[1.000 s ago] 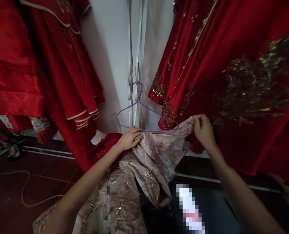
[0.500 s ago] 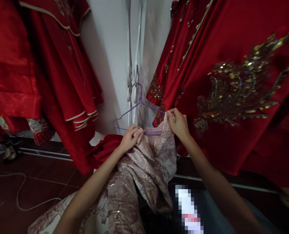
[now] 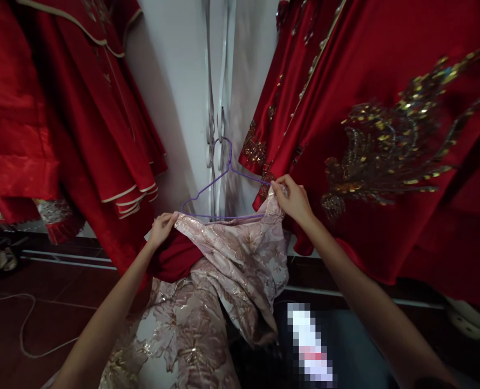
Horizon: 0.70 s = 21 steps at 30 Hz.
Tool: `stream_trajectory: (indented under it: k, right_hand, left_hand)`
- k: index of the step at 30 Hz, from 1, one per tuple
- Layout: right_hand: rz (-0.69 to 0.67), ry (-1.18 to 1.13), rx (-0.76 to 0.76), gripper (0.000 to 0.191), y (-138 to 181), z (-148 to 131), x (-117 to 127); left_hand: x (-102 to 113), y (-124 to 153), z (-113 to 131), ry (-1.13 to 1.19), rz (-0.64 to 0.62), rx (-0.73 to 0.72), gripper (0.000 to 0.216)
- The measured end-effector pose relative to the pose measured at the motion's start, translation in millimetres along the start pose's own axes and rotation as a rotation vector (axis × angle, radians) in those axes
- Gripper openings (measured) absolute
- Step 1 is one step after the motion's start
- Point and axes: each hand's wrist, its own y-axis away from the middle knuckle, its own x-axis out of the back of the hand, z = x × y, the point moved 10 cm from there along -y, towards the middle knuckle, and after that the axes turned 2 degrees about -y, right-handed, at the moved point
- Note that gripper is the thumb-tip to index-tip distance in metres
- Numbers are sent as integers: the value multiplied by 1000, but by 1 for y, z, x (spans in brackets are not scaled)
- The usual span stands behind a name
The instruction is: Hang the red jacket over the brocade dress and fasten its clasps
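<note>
A pink-beige brocade garment [image 3: 227,259] with a floral pattern hangs from a thin purple wire hanger [image 3: 223,181] in the middle of the view. My left hand [image 3: 161,227] pinches the garment's upper left edge, near the hanger's left end. My right hand [image 3: 291,199] grips the garment's upper right corner together with the hanger's right arm. The cloth is stretched between both hands along the hanger's bottom bar. A red lining or cloth [image 3: 177,256] shows under the left side.
Red satin garments [image 3: 81,108] hang at the left. A red garment with gold embroidery [image 3: 385,135] hangs at the right, just behind my right hand. A white wall [image 3: 183,81] with white hangers is behind. A cord [image 3: 25,324] lies on the dark red floor.
My left hand slid left along the hanger, from its middle to the left end, pulling the cloth out. My right hand came in from the right to the hanger's arm, then stayed.
</note>
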Motion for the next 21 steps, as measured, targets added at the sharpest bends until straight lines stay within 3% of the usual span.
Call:
stream_trajectory:
  k: [12,16,21]
  right_hand:
    - [97,-62,119,24,-3,-2,7]
    - [62,-80,105,24,-2,-4,4]
    - [22,-125,67,26,3,-1,-9]
  left_hand:
    - [-1,-9,-14,109,-8,-43,40]
    - [10,-22,7,137,51,-94,40]
    - [18,-43,62,178,63,-180,38]
